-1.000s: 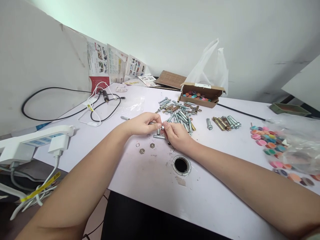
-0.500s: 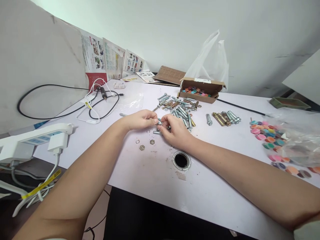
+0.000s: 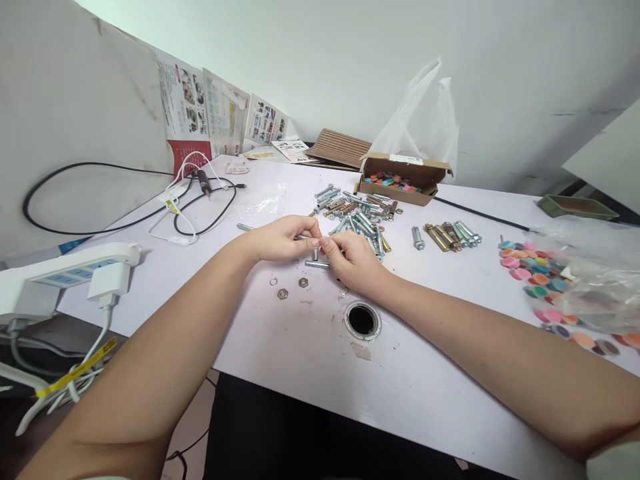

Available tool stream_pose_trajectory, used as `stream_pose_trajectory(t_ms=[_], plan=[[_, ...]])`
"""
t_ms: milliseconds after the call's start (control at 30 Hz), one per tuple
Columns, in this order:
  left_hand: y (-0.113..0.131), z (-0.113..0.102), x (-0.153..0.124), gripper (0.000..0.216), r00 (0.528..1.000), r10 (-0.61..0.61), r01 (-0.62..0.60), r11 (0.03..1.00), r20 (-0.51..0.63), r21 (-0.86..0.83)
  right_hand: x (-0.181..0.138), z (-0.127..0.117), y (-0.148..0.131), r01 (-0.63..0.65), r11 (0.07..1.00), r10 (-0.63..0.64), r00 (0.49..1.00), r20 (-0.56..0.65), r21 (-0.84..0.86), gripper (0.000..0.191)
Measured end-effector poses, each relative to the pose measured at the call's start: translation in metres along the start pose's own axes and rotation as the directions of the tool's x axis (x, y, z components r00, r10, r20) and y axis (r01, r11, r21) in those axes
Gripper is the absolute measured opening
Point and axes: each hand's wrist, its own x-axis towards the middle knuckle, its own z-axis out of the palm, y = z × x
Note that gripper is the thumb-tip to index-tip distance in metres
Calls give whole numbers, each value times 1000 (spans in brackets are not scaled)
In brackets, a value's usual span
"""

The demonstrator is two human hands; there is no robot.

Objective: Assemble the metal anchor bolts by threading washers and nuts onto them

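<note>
Over the middle of the table, my left hand (image 3: 290, 238) and my right hand (image 3: 353, 257) meet at the fingertips. Grey metal, seemingly a bolt (image 3: 300, 237), shows between the closed thumb and fingers of my left hand; most of it is hidden. My right hand is closed in a pinch against the left fingertips, and what it grips cannot be seen. Just below them lies a metal sleeve (image 3: 317, 265). Two loose nuts (image 3: 283, 293) and a thin ring washer (image 3: 273, 282) rest nearer me. Behind my right hand is a pile of expansion bolts (image 3: 365, 223).
A row of expansion bolts (image 3: 453, 237) lies to the right, with colourful discs (image 3: 537, 273) and clear plastic beyond. An open cardboard box (image 3: 400, 190) stands at the back. A round hole (image 3: 362, 321) pierces the table. Cables (image 3: 185, 230) and a power strip (image 3: 75, 273) occupy the left.
The small nut and greenish metal seen between my fingertips are now hidden. My fingertips have drawn together, and the metal sleeve below shows more fully. The view has shifted slightly.
</note>
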Motion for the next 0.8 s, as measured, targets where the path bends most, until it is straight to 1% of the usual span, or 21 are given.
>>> stream_pose_trajectory(t_ms=[133,267,367,467,567,633,733,800], plan=[[-3,-4,0,36,999,-38,39,999,-15,35,-1,1,-2,-13,999,11,999,-45,-51,43],[-5,-6,0,46,996,-92,92,992,-7,84,-3,0,-5,-27,997,23,998,-61,-68,24],[-4,-7,-1,48,989,-146,146,989,27,0,-5,-2,-7,20,998,-24,997,-76,-52,17],[-5,-7,-1,50,987,-151,156,979,46,-135,-6,-3,-8,104,991,-113,987,-114,-80,13],[-5,-7,-2,50,984,-170,178,951,53,-252,-7,-3,-8,149,980,-166,977,-136,-131,12],[-5,-7,-2,49,982,-179,188,938,56,-290,-7,-3,-9,154,980,-173,972,-160,-122,14],[-4,-8,-2,47,986,-159,167,952,54,-255,-7,-2,-9,102,994,-106,973,-204,-32,29],[-5,-8,-2,45,988,-139,149,966,64,-212,-6,-2,-9,41,999,-39,985,-171,8,31]])
